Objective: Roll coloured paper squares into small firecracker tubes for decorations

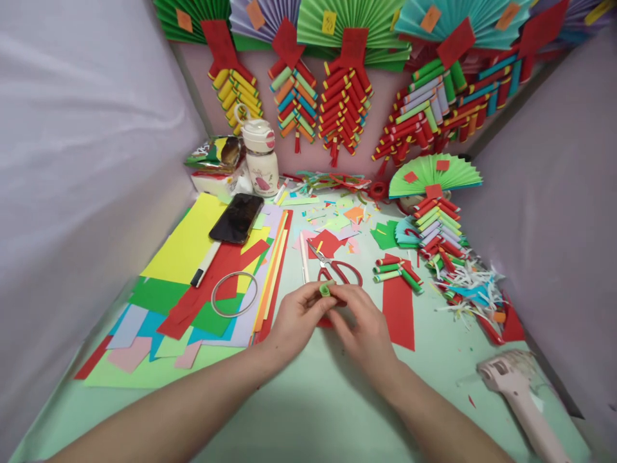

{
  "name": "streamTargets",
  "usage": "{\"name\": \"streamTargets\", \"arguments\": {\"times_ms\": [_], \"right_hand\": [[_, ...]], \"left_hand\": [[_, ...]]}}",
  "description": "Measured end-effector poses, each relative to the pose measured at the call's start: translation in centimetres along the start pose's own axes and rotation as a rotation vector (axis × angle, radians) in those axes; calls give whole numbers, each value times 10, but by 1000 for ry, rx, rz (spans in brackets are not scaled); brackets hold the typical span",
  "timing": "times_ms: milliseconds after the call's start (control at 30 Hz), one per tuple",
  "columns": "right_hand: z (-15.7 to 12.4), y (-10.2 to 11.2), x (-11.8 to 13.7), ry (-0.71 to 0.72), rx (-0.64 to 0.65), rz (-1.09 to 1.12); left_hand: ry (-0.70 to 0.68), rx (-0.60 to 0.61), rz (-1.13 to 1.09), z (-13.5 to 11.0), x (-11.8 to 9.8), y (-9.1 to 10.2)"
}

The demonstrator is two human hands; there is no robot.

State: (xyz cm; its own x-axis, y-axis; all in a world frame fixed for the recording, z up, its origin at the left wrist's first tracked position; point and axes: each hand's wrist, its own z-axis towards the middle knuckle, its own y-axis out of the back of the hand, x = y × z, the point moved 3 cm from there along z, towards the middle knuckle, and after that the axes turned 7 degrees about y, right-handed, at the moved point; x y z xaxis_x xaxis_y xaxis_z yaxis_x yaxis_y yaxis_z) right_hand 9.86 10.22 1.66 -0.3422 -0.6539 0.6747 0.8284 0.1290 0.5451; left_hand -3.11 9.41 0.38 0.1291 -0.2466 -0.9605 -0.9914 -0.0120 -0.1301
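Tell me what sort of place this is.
Most likely a paper-craft workspace: coloured sheets lie in a spread pile on the left, scissors lie just beyond the hands, and pleated fans hang at the back.

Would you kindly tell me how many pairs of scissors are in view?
1: the red-handled scissors lie on the table just beyond the left hand and right hand. Others could be hidden under the paper pieces.
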Motion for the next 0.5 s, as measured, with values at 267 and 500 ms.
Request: {"name": "streamTargets", "arguments": {"times_ms": [267, 500], "right_hand": [[-8, 5, 3, 63, 25, 8], [-10, 7, 8, 24, 33, 72]], "left_hand": [[-68, 19, 177, -6, -6, -1], [-111, -36, 263, -8, -7, 1]]}}
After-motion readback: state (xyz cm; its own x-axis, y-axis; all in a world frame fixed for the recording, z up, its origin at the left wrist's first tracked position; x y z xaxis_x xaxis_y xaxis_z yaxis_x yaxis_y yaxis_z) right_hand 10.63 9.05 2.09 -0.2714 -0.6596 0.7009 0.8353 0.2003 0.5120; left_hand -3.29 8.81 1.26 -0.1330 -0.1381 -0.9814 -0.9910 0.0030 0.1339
